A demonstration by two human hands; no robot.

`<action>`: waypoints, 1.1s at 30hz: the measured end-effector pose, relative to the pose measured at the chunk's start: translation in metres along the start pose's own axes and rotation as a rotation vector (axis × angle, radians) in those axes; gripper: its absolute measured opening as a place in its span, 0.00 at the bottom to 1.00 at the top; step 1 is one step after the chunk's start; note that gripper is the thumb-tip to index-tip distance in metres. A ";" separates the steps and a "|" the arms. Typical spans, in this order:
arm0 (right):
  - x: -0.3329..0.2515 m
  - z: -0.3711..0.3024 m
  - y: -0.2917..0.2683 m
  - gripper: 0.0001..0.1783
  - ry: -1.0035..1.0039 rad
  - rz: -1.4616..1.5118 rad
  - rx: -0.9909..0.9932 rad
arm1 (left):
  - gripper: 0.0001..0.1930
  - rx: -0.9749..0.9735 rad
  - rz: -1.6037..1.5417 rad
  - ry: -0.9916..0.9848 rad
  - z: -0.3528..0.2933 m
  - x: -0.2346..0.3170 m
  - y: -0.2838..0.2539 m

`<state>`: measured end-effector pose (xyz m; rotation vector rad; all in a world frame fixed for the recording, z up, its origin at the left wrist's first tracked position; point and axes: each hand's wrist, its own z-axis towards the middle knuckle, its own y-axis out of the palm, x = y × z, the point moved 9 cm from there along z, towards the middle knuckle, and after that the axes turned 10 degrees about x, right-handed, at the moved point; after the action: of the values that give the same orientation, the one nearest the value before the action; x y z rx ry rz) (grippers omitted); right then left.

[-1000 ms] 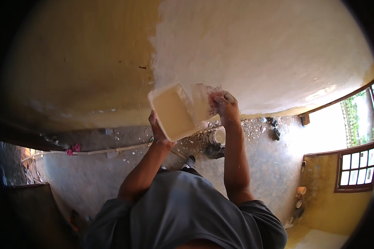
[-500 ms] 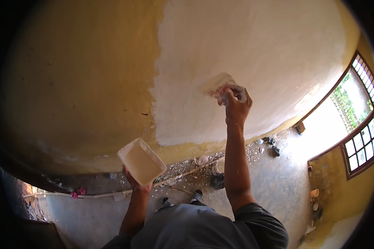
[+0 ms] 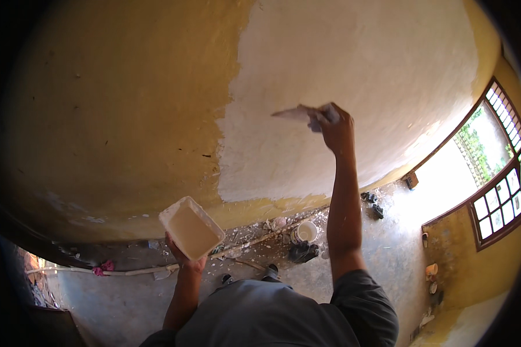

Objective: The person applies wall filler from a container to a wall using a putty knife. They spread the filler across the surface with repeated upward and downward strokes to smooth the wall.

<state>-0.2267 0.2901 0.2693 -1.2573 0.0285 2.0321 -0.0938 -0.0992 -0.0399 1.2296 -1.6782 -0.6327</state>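
A shallow rectangular tub (image 3: 192, 229) with pale, cream-coloured putty inside rests in my left hand (image 3: 183, 254), which grips it from below and behind. My right hand (image 3: 333, 124) is raised before the wall (image 3: 283, 168), closed round a putty knife (image 3: 293, 114). Seen nearly edge-on and a little blurred, the blade points left; whether it touches the wall cannot be told. Whitish smears coat the fingers of that hand. A pale coat covers the wall's right part, with a ragged edge against bare yellow on the left.
A white bucket (image 3: 307, 232) and a dark bag (image 3: 303, 252) stand on the floor by my feet. A long pole (image 3: 139, 270) lies along the wall's foot, among white crumbs. Dark shoes (image 3: 375, 209) sit near the bright doorway, with a barred window (image 3: 498, 202) at right.
My right hand has moved slightly right and up, and the knife's blade has turned from broadside to nearly edge-on. The tub has shifted a little left within the view.
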 end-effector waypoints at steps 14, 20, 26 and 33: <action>0.001 0.002 -0.006 0.03 -0.235 0.212 0.087 | 0.33 0.053 -0.030 -0.037 -0.006 -0.017 0.007; 0.005 -0.036 0.026 0.04 -0.466 0.115 0.282 | 0.33 -0.104 -0.012 0.009 -0.009 -0.031 0.020; -0.089 0.033 -0.007 0.08 -0.552 -0.078 0.392 | 0.33 -0.032 -0.057 -0.021 -0.008 -0.040 0.010; -0.169 0.127 -0.114 0.15 -0.669 -0.098 0.536 | 0.35 -0.090 -0.076 -0.075 -0.009 -0.054 0.013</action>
<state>-0.2138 0.3253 0.5066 -0.2251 0.1766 2.0704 -0.0878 -0.0433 -0.0462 1.2226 -1.6518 -0.8006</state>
